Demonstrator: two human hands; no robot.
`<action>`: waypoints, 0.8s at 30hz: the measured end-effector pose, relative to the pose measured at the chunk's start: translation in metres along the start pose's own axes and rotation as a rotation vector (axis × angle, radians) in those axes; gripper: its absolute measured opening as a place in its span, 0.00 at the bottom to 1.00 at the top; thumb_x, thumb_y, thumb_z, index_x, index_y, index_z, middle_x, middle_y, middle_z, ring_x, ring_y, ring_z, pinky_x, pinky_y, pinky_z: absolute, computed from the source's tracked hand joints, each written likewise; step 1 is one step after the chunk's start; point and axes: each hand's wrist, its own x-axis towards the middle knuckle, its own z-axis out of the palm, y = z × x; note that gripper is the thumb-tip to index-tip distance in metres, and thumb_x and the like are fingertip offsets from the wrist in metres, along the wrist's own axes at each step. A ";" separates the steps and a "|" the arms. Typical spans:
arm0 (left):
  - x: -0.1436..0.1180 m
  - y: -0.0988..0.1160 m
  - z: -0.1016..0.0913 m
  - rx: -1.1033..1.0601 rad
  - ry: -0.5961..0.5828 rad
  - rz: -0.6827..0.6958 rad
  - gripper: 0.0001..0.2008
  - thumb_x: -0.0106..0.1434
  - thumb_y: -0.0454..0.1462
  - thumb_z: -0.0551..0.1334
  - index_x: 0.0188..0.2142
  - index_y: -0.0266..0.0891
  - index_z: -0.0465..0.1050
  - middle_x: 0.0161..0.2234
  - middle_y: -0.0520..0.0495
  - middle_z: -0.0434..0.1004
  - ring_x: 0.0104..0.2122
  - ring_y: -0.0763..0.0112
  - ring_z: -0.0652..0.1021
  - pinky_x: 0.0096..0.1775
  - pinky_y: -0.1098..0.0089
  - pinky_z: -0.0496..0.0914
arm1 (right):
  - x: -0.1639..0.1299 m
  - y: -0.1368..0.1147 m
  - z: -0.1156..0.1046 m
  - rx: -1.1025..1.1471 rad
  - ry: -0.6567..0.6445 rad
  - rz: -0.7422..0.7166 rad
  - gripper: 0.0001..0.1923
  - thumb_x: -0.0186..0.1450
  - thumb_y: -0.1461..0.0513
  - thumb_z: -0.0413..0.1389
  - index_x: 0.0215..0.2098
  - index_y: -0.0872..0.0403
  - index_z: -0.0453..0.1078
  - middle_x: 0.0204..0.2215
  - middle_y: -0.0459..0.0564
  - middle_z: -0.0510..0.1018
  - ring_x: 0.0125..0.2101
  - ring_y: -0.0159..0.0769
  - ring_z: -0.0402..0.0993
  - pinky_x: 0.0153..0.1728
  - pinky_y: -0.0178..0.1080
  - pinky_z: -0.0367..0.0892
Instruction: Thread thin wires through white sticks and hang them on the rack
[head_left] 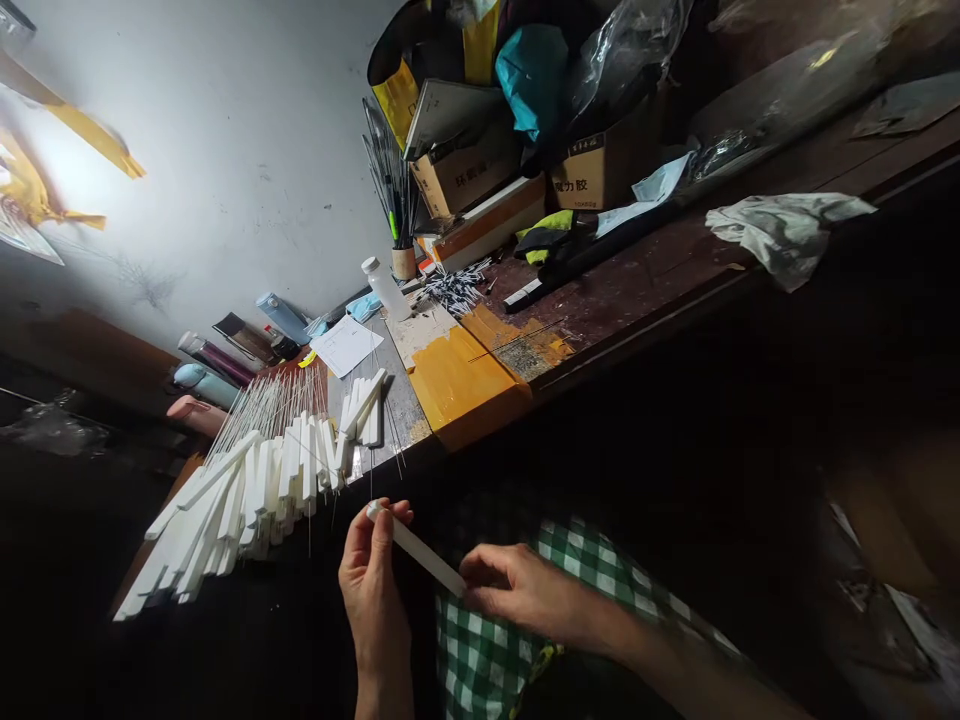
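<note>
Both hands, left hand (373,590) and right hand (517,592), pinch one white strip (417,549) by its ends, just below the counter (465,385). Pile of white strips (247,490) with thin wires, I think, sits on the counter's left; boxes (465,170) clutter its back.

A worn wooden bench (637,290) carries white sticks (255,480), cardboard boxes (465,170), bottles (386,288) and crumpled cloth (784,230).
</note>
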 end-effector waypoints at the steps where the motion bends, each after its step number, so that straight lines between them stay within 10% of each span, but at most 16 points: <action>1: 0.001 0.003 0.000 -0.005 0.021 0.006 0.14 0.60 0.46 0.66 0.41 0.40 0.74 0.37 0.48 0.81 0.40 0.70 0.78 0.44 0.72 0.68 | -0.002 0.003 0.002 0.024 -0.032 0.018 0.08 0.63 0.58 0.58 0.37 0.53 0.74 0.31 0.46 0.79 0.31 0.35 0.75 0.31 0.34 0.68; 17: 0.007 0.009 0.008 -0.056 0.059 -0.042 0.20 0.54 0.48 0.70 0.41 0.39 0.75 0.35 0.47 0.81 0.30 0.72 0.77 0.35 0.74 0.71 | -0.017 -0.001 0.015 0.232 0.006 -0.037 0.08 0.65 0.62 0.51 0.27 0.53 0.63 0.22 0.40 0.66 0.25 0.29 0.62 0.28 0.32 0.60; 24: 0.056 0.056 -0.004 0.260 -0.050 0.132 0.20 0.56 0.52 0.65 0.36 0.37 0.73 0.33 0.47 0.79 0.27 0.72 0.76 0.31 0.73 0.70 | -0.023 0.012 0.017 0.144 -0.075 -0.037 0.04 0.61 0.60 0.54 0.31 0.52 0.69 0.24 0.42 0.71 0.26 0.31 0.66 0.25 0.32 0.59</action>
